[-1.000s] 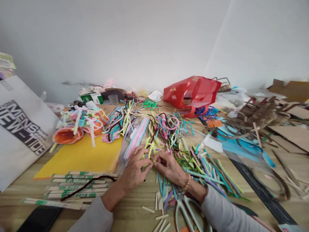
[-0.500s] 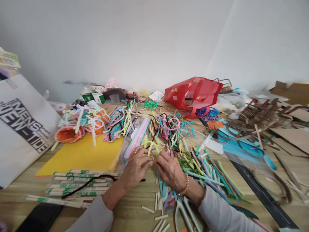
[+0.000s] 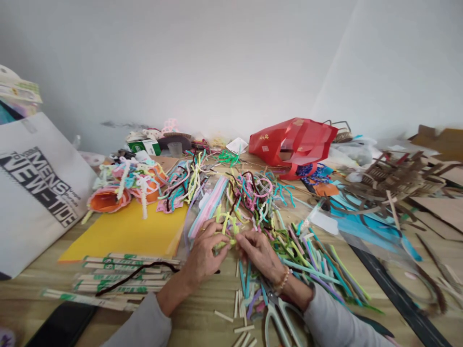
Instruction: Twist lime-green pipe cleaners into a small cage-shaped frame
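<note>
My left hand (image 3: 205,250) and my right hand (image 3: 259,251) meet over a wooden table, fingers pinched together on a yellow-green pipe cleaner piece (image 3: 227,225) that sticks up between them. Both hands rest at the near edge of a big tangle of coloured pipe cleaners (image 3: 253,193). A bead bracelet circles my right wrist. Pale-handled scissors (image 3: 280,313) lie just below my right forearm, among short cut sticks (image 3: 238,301).
A yellow sheet (image 3: 126,231) and wrapped chopsticks (image 3: 119,279) lie left. A white printed bag (image 3: 32,193) stands far left, a red bag (image 3: 292,140) at the back. Cardboard strips and blue paper (image 3: 365,217) fill the right. A dark phone (image 3: 61,327) sits near left.
The view has shifted slightly, so everything sits a little to the right. My hands stay pinched on the yellow-green piece, with small finger movements.
</note>
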Tool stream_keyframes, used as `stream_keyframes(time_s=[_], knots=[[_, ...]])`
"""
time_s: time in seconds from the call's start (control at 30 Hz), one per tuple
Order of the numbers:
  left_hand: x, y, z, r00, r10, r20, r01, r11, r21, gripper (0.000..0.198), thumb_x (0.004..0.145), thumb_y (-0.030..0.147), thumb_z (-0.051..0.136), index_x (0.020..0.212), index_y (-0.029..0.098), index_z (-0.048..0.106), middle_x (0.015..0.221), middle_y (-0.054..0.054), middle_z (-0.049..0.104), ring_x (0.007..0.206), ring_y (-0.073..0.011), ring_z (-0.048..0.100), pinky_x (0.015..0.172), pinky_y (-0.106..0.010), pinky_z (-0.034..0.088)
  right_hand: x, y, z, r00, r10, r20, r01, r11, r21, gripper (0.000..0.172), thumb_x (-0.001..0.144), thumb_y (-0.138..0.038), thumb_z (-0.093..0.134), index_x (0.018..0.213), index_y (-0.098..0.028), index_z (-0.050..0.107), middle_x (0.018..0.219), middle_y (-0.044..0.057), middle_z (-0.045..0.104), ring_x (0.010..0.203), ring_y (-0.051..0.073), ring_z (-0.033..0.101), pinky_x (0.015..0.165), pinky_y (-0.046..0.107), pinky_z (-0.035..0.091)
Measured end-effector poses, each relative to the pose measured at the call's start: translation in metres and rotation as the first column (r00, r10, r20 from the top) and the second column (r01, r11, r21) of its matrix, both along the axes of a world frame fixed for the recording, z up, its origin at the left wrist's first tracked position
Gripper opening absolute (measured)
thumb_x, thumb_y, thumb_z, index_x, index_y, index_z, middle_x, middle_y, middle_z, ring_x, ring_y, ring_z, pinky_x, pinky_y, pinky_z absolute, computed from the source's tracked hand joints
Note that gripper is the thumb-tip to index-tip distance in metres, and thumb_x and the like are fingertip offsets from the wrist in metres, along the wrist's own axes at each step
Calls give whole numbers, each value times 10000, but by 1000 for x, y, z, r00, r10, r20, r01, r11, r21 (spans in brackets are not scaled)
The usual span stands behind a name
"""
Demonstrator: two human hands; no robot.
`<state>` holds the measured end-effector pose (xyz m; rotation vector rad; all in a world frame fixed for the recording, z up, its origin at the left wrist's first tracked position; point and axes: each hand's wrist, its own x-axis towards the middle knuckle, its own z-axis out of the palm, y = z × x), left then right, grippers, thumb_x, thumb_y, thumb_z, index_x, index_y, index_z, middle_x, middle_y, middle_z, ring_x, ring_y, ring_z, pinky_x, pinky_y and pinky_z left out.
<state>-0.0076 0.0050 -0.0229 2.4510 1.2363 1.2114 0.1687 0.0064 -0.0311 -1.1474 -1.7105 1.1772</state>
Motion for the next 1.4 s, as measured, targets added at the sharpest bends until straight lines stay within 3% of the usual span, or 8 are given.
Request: stream_keyframes(time_s=[0.1,0.37,0.67,1.1,1.4], knots=[[1,-2,0,999,25,-25,-24,997,71,89,760,121,599,753,193,652,899,-58,598,1015,-233,522,899,-408,458,-1,6,-5,989,41,-144,-76,965,-251,576,832,-651,426,638,-128,568,474,-19,517,325,60,433,326,177,267],[3,-8,-5,984,50,-169,-20,984,176,115,803,113,577,760,195,647,899,-57,583,1063,-243,484,914,-415,447,0,7,-5,946,34,-323,-204,837,-508,522,726,-615,613,660,-97,623,482,-10,579,327,48,476,314,145,298],[3,-8,-7,962,57,-266,-7,983,185,131,832,132,555,733,181,624,814,-48,562,972,-229,495,885,-413,447,0,7,2,920,15,-392,-255,782,-568,402,661,-495,714,674,-114,586,502,-34,577,341,49,484,313,147,348],[3,-9,-10,960,49,-274,13,975,223,118,845,151,554,768,186,637,877,-58,586,1008,-239,503,861,-396,453,0,9,-6,914,-3,-407,-256,773,-581,409,687,-504,699,658,-114,578,502,-34,560,335,51,467,318,165,356],[3,-7,-4,977,13,-214,16,991,135,174,860,150,521,714,177,612,786,-51,578,915,-210,541,800,-347,459,2,9,-5,865,28,-501,-339,769,-542,335,657,-404,746,691,-128,559,585,-45,531,386,29,419,344,155,355]])
